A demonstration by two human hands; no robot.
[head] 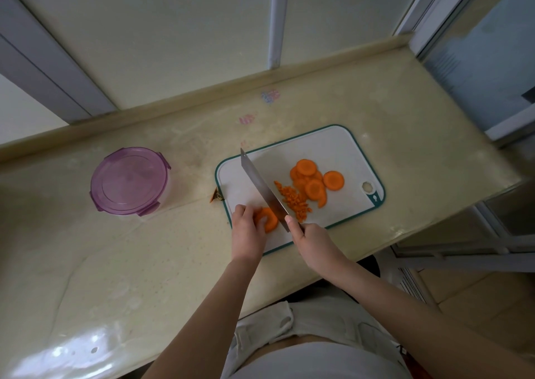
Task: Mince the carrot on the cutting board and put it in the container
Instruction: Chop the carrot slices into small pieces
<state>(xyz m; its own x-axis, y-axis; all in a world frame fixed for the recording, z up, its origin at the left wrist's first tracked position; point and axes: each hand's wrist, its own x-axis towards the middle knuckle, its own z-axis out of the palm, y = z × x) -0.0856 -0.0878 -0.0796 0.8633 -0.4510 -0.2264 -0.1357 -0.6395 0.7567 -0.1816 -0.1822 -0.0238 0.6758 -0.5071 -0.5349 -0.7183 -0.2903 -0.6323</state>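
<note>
— Where's the carrot [314,187]?
— On the cutting board [333,144]. The left hand [246,229] pinches stacked slices [268,220] with curled fingers; mince [293,201] lies right of the knife [260,186].
— Right hand [310,238]?
— Fingers wrapped round the knife's handle. The lidded container [128,180] stands left of the board. Counter marks [269,96] are too blurred to read.

- Countertop [115,263]: cream, speckled stone, glossy (bright glare [72,349] at the near left corner).
- Raised back ledge [202,92]: same cream colour, runs along the wall.
- Wall [173,45]: pale panels divided by grey-blue strips [278,19].
- Floor [469,297]: light tiles, lower right.
</note>
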